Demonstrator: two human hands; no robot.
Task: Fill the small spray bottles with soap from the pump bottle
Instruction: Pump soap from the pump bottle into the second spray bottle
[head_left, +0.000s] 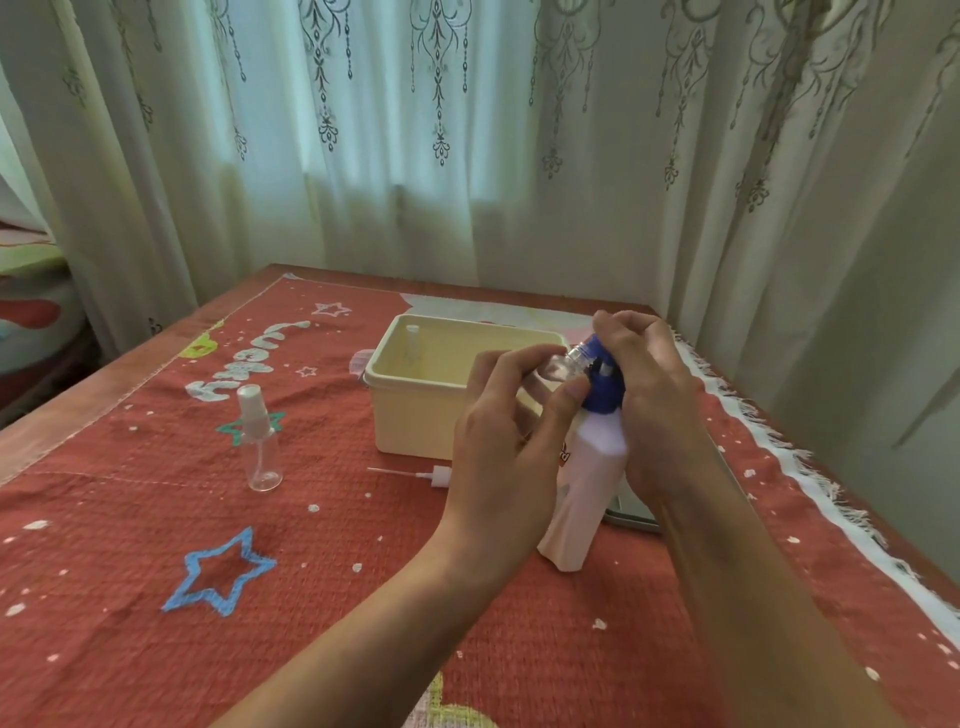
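Our left fingers (506, 366) pinch a clear bottle (558, 370), tilted against the blue head of the pump bottle (587, 483); our right fingers (626, 332) curl over that head.

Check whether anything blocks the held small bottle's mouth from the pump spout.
Nothing visible does: the left hand holds the small bottle, uncapped, mouth at the blue pump head, which the right hand grips.

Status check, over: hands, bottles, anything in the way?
Left hand holds small clear bottle to blue pump head. Right hand grips that head. Nothing in the way.
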